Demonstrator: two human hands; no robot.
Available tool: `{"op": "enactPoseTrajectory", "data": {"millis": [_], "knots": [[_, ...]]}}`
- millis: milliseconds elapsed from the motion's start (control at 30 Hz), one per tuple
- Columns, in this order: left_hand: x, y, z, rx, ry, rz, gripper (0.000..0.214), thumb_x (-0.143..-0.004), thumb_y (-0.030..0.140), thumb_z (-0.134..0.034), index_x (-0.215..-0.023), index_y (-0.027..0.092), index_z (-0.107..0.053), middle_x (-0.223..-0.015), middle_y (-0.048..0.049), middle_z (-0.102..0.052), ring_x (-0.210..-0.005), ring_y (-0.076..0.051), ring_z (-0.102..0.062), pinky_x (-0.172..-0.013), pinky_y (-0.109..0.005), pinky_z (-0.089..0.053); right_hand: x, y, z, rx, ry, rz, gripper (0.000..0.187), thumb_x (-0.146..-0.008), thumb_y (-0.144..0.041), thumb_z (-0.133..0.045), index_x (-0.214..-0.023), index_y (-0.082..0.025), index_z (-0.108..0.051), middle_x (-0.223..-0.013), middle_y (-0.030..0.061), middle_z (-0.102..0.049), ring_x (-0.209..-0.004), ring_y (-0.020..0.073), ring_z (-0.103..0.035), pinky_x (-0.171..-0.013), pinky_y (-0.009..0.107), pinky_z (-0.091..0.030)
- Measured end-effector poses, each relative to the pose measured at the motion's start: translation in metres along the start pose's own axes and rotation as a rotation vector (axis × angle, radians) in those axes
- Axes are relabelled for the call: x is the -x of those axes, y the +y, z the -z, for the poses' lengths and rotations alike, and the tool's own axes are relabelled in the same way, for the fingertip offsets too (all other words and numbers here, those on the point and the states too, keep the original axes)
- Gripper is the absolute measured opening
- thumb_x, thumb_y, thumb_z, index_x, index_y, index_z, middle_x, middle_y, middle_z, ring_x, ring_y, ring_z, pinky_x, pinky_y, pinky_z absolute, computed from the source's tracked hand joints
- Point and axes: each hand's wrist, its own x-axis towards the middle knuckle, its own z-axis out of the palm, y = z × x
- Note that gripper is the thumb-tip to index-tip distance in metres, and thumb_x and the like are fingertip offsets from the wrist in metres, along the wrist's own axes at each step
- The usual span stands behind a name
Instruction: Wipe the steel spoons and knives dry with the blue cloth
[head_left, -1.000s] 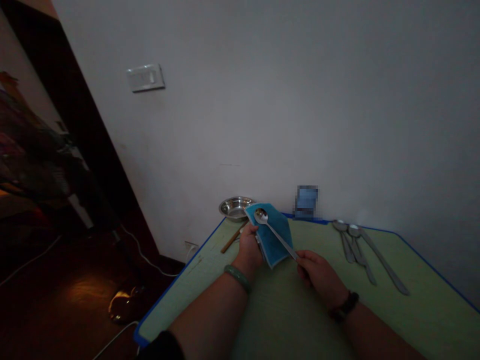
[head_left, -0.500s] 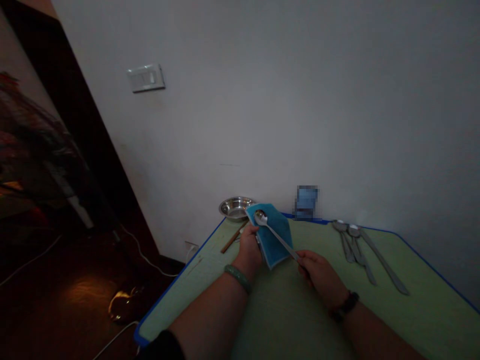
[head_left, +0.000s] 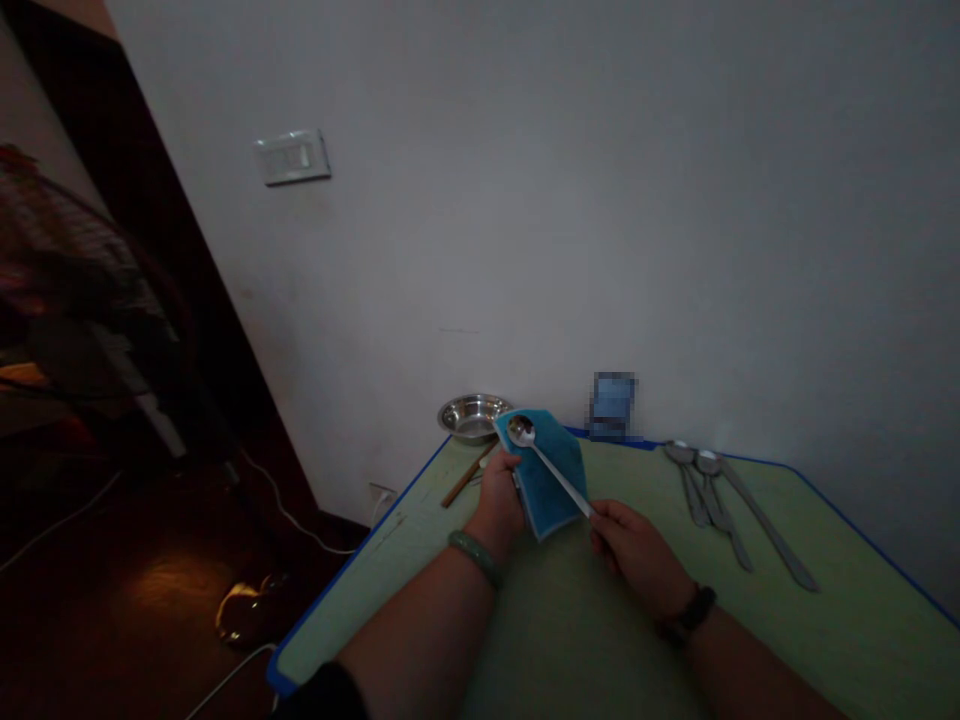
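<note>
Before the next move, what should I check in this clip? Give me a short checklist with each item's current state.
Right hand gripping the spoon by its handle: ok.
Left hand holding the blue cloth behind the spoon: ok.
Spoon bowl clean: cannot tell, too dim.
Metal piece beside the left fingers identified: cannot tell.
Steel bowl clear of both hands: ok.
Spoons at right clear of both hands: ok.

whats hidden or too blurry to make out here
Head view only:
The blue rectangular object by the wall: pixelated, so its kind is unreadable.
The silver steel spoon: handle end hidden by the right hand.
The metal piece: mostly hidden by the left hand and blue cloth.
</note>
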Motion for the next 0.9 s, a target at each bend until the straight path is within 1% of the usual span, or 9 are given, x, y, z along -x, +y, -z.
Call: {"op": "enactPoseTrajectory", "data": {"millis": [67,167,333,500,600,667,833,900], "knots": [[-0.0003,-0.0004,0.0010,-0.001,-0.020,-0.001,0.027,-0.058,0.021,-0.043,-0.076,0.010,-0.060,-0.064,-0.0097,-0.065,-0.059,-0.023,-0.061,-0.063,-0.039,-0.048,-0.0003,-0.0001,-0.0005,0.004,0.011,-0.009,0.018,-0.074,-0.034,-0.041,-0.076,-0.020,-0.052,-0.054,-0.0058,-0.047,-0.040,0.0064,-0.038,-0.039,0.019,-0.029],[-0.0014,-0.0011,0.0027,-0.006,-0.012,-0.020,0.026,-0.058,0.020,-0.043,-0.075,0.011,-0.060,-0.063,-0.0086,-0.065,-0.058,-0.022,-0.061,-0.064,-0.038,-0.048,-0.0004,-0.0004,-0.0009,-0.003,0.017,0.003,0.018,-0.075,-0.034,-0.041,-0.075,-0.020,-0.051,-0.055,-0.0057,-0.047,-0.039,0.0062,-0.038,-0.039,0.019,-0.029],[-0.0018,-0.0011,0.0029,-0.020,-0.049,0.029,0.034,-0.057,0.021,-0.044,-0.084,0.009,-0.060,-0.070,-0.0110,-0.066,-0.064,-0.025,-0.062,-0.065,-0.040,-0.048,0.0005,-0.0019,-0.0006,-0.017,0.030,0.009,0.019,-0.075,-0.035,-0.040,-0.078,-0.021,-0.051,-0.056,-0.0057,-0.048,-0.037,0.0063,-0.038,-0.038,0.020,-0.028],[-0.0015,-0.0013,0.0020,0.000,-0.009,0.017,0.037,-0.056,0.020,-0.044,-0.089,0.010,-0.059,-0.071,-0.0102,-0.066,-0.064,-0.025,-0.062,-0.065,-0.041,-0.048,0.0000,-0.0015,-0.0004,0.008,0.048,0.023,0.019,-0.075,-0.036,-0.040,-0.076,-0.021,-0.052,-0.056,-0.0058,-0.049,-0.037,0.0066,-0.039,-0.039,0.021,-0.029],[-0.0025,-0.0020,0.0032,0.017,-0.033,0.026,0.039,-0.056,0.020,-0.044,-0.091,0.009,-0.059,-0.074,-0.0110,-0.066,-0.068,-0.026,-0.062,-0.067,-0.041,-0.047,-0.0003,-0.0009,-0.0004,0.001,0.056,0.031,0.019,-0.075,-0.036,-0.040,-0.075,-0.021,-0.051,-0.056,-0.0058,-0.049,-0.038,0.0064,-0.039,-0.039,0.020,-0.029],[-0.0031,-0.0022,0.0040,0.016,-0.042,0.025,0.039,-0.057,0.021,-0.044,-0.091,0.008,-0.059,-0.075,-0.0116,-0.066,-0.069,-0.026,-0.062,-0.068,-0.042,-0.047,-0.0002,-0.0009,-0.0004,-0.006,0.057,0.023,0.019,-0.075,-0.036,-0.040,-0.077,-0.021,-0.051,-0.056,-0.0058,-0.048,-0.038,0.0063,-0.039,-0.038,0.020,-0.028],[-0.0033,-0.0017,0.0043,-0.015,-0.035,0.005,0.036,-0.056,0.021,-0.044,-0.085,0.008,-0.060,-0.069,-0.0105,-0.066,-0.063,-0.024,-0.062,-0.068,-0.040,-0.048,0.0003,-0.0018,0.0000,-0.027,0.057,0.012,0.019,-0.074,-0.035,-0.040,-0.076,-0.020,-0.051,-0.054,-0.0060,-0.047,-0.037,0.0060,-0.038,-0.038,0.020,-0.028],[-0.0031,-0.0016,0.0039,-0.006,-0.037,0.014,0.036,-0.056,0.021,-0.044,-0.086,0.009,-0.060,-0.071,-0.0102,-0.066,-0.064,-0.024,-0.062,-0.068,-0.039,-0.048,0.0005,-0.0024,0.0001,-0.031,0.056,0.003,0.018,-0.074,-0.034,-0.041,-0.076,-0.020,-0.051,-0.053,-0.0062,-0.047,-0.037,0.0059,-0.038,-0.037,0.020,-0.028]]}}
